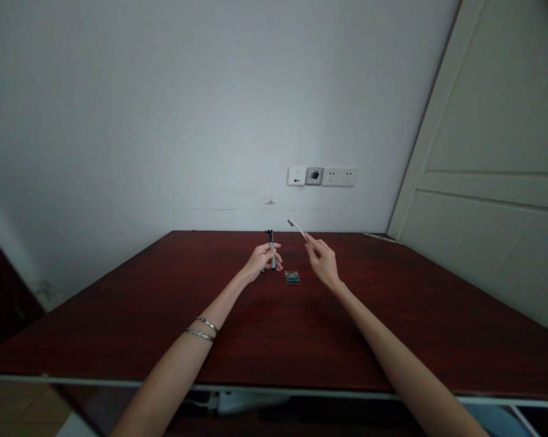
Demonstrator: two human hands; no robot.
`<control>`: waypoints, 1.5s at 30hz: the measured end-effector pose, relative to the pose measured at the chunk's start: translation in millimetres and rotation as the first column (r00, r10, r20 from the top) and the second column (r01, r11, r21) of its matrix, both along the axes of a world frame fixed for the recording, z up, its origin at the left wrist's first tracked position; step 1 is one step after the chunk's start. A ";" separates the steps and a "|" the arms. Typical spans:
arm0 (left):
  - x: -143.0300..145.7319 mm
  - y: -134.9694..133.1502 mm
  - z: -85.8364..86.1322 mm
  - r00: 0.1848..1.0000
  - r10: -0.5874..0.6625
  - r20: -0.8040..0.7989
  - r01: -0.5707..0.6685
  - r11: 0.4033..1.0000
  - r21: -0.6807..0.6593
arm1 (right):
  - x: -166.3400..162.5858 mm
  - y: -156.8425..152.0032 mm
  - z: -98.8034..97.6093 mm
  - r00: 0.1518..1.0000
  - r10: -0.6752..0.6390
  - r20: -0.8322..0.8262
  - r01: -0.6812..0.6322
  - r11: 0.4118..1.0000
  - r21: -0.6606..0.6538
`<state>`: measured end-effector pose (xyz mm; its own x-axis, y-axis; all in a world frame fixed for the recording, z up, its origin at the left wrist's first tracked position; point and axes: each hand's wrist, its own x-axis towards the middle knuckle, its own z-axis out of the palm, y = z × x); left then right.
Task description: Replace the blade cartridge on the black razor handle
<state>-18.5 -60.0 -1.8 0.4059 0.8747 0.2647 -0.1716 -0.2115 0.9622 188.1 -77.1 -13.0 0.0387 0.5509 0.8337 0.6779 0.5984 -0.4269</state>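
My left hand (261,261) is closed round a slim black-and-grey object (272,252), held upright; it looks like a marker pen, with a small dark piece at its top. Between the fingers and thumb of my right hand (323,260) is a white toothbrush (296,227), its grey bristle head pointing up and to the left. On the table between and just below both hands lies a small clear case (292,278) with something greenish in it. A small dark-green bit shows beneath my left hand, too small to name.
The dark red wooden table (274,340) reaches back to a pale wall (210,121). Sockets and switch plates (340,176) sit on the wall above the far edge. A white panelled door (496,152) stands at the right. Under the front edge, a white power strip (250,400) shows.
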 end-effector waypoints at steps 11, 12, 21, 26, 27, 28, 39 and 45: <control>8.1 5.0 -11.4 0.994 -0.058 0.094 0.058 0.998 0.006 | -19.3 -1.5 3.5 0.958 0.235 -0.167 -0.264 0.947 -0.183; 8.5 4.4 -11.4 0.993 -0.053 0.102 0.052 0.999 0.009 | -20.8 -2.4 3.1 0.959 0.248 -0.141 -0.271 0.946 -0.180; 10.4 -3.3 -9.3 0.993 -0.025 0.114 0.030 0.999 -0.042 | -23.4 -9.6 4.9 0.987 0.161 0.010 -0.158 0.978 -0.136; 10.3 -2.5 -10.0 0.993 -0.029 0.110 0.034 0.999 -0.040 | -20.0 -10.0 7.2 0.984 0.168 0.063 -0.157 0.977 -0.147; 10.0 -2.0 -10.4 0.993 -0.029 0.111 0.033 0.999 -0.038 | -19.1 -10.0 7.8 0.985 0.164 0.060 -0.154 0.978 -0.143; 9.7 -1.6 -10.8 0.993 -0.031 0.111 0.035 0.999 -0.035 | -18.3 -9.9 8.2 0.986 0.156 0.051 -0.148 0.979 -0.138; 9.5 -2.0 -10.6 0.995 -0.013 0.100 0.017 0.999 -0.039 | -19.0 -11.5 8.2 0.988 0.066 0.138 -0.054 0.995 -0.088; 9.4 -2.3 -11.2 0.996 0.001 0.093 0.002 1.000 -0.030 | -15.9 -14.3 10.3 0.981 0.084 0.177 -0.067 0.993 -0.100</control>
<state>-9.2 -62.3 -13.0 0.3810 0.8826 0.2754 -0.2609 -0.1831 0.9478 172.3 -91.4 -2.6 -0.1520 0.6219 0.7683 0.7035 0.6140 -0.3579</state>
